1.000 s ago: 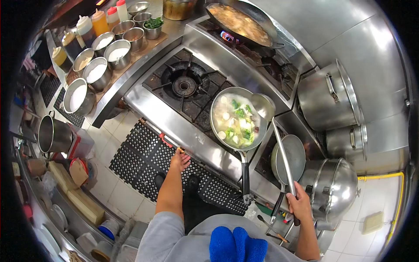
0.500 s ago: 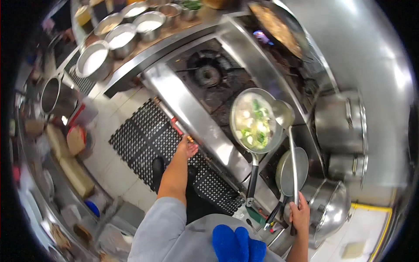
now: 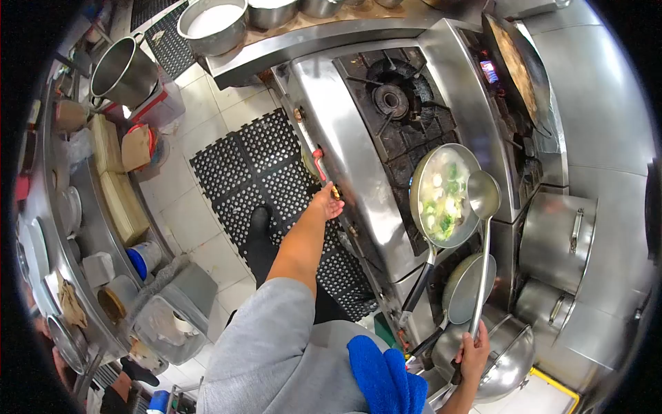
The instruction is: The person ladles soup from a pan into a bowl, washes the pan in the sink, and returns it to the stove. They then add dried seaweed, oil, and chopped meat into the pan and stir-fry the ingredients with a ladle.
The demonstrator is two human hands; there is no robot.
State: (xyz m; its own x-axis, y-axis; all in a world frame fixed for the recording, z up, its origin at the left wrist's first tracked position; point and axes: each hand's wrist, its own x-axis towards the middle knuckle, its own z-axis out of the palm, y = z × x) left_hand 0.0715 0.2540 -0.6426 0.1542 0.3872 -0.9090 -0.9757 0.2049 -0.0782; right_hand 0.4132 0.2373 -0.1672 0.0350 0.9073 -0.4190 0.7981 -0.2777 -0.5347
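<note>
My right hand [image 3: 474, 350] is closed around the handle of a long metal ladle [image 3: 485, 196]. The ladle's bowl hangs at the right rim of a frying pan [image 3: 445, 155] on the stove. Pale chunks and green leafy vegetables [image 3: 441, 210] lie in liquid inside that pan. At the stove's front edge, my left hand [image 3: 327, 203] has its fingers curled at a small brass-coloured gas valve [image 3: 336, 192]. A red valve handle [image 3: 318, 156] sits farther along the same pipe.
An unlit burner [image 3: 391, 101] lies behind the pan. A wok [image 3: 524, 69] with brown food stands over a flame. A second pan [image 3: 469, 290] and a large metal pot [image 3: 507, 359] are near my right hand. Black rubber matting [image 3: 241, 162] covers the floor on the left.
The view has turned and shifted, so the stove appears farther right. My left hand stays by the valve and my right hand keeps the ladle beside the pan.
</note>
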